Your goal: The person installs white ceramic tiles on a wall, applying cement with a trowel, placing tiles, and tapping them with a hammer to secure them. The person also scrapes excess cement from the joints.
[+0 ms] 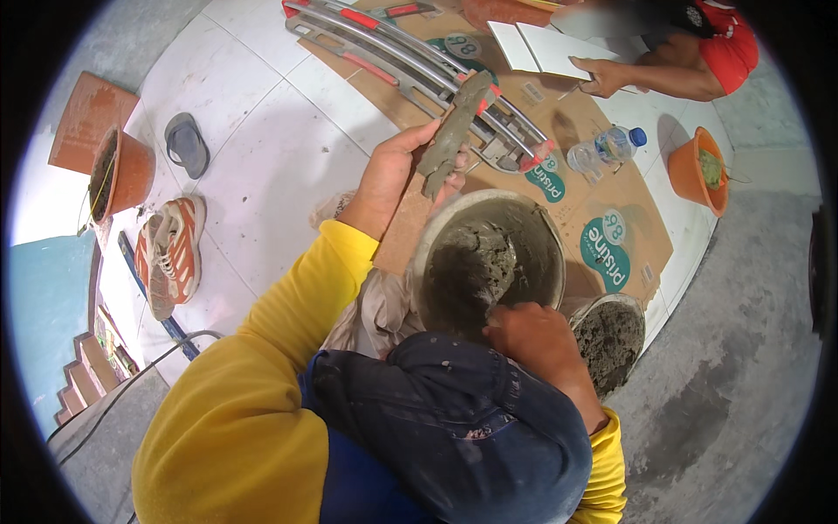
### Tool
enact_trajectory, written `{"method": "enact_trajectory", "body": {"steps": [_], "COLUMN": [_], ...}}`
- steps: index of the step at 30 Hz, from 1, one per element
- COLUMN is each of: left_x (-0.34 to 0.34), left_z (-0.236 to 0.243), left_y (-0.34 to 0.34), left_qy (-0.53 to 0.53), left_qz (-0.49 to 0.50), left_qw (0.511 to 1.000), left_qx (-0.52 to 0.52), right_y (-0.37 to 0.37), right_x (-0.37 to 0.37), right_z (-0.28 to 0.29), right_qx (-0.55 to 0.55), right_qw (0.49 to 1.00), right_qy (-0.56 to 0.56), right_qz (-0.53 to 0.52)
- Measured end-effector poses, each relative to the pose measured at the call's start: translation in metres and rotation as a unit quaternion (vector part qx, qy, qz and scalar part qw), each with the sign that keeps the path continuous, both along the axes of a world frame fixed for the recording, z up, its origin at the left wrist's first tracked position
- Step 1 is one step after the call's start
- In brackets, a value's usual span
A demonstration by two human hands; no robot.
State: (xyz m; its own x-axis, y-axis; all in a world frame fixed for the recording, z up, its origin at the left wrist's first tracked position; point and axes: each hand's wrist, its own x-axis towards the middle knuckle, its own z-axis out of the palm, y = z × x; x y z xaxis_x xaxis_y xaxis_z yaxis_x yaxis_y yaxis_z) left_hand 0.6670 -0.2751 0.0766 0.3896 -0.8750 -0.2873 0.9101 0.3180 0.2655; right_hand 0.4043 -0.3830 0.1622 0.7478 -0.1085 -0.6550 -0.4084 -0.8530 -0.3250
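Observation:
My left hand (393,175) is closed around a narrow reddish-brown tile strip (405,229), held up beside a bucket's left rim. Wet grey mortar (454,131) lies in a thick layer along the strip's upper part. My right hand (534,336) is closed over the near right part of the round bucket (556,262), which has grey mortar (489,258) inside. A small pale bit of something shows at its fingertips, but the rest is hidden by the hand. A second, smaller bucket of mortar (611,341) stands to the right of my right hand.
A tile cutter (393,52) lies on flattened cardboard (650,240), with a water bottle (607,150) nearby. Another person's hand (602,77) holds white tiles (559,51) at the far right. Orange pots (685,170), a sandal (187,146) and sneakers (179,253) stand around.

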Motion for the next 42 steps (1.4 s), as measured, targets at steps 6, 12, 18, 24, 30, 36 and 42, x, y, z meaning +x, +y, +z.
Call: {"method": "enact_trajectory", "body": {"steps": [6,12,18,24,30,36,42], "left_x": [0.006,0.006,0.004,-0.002,-0.023,-0.072,-0.083], "left_z": [0.002,-0.01,-0.001,0.009,0.005,0.016,0.044], "left_y": [-0.006,-0.013,-0.017,-0.029,-0.06,-0.088,-0.092], "left_qy": [-0.014,-0.001,0.003,0.007,0.078,0.067,0.091], "left_qz": [0.002,-0.028,-0.045,-0.024,-0.093,-0.164,-0.134], "left_qw": [1.0,1.0,0.999,0.999,0.992,0.981,0.982], "left_qx": [0.017,0.01,-0.001,0.03,-0.028,-0.074,-0.098], "right_y": [-0.024,-0.021,-0.012,-0.029,0.019,0.031,0.045], "right_x": [-0.018,-0.023,-0.009,-0.062,-0.108,-0.078,-0.071], "right_z": [0.012,0.001,-0.012,0.012,-0.003,-0.041,-0.063], "right_qx": [0.204,0.066,0.115,0.293,0.187,-0.063,-0.189], "right_qw": [0.96,0.993,0.991,0.884,0.807,0.789,0.751], "right_qy": [0.0,-0.064,-0.065,0.007,-0.317,-0.523,-0.565], "right_qz": [-0.193,-0.076,-0.033,-0.365,-0.462,-0.317,-0.285]}}
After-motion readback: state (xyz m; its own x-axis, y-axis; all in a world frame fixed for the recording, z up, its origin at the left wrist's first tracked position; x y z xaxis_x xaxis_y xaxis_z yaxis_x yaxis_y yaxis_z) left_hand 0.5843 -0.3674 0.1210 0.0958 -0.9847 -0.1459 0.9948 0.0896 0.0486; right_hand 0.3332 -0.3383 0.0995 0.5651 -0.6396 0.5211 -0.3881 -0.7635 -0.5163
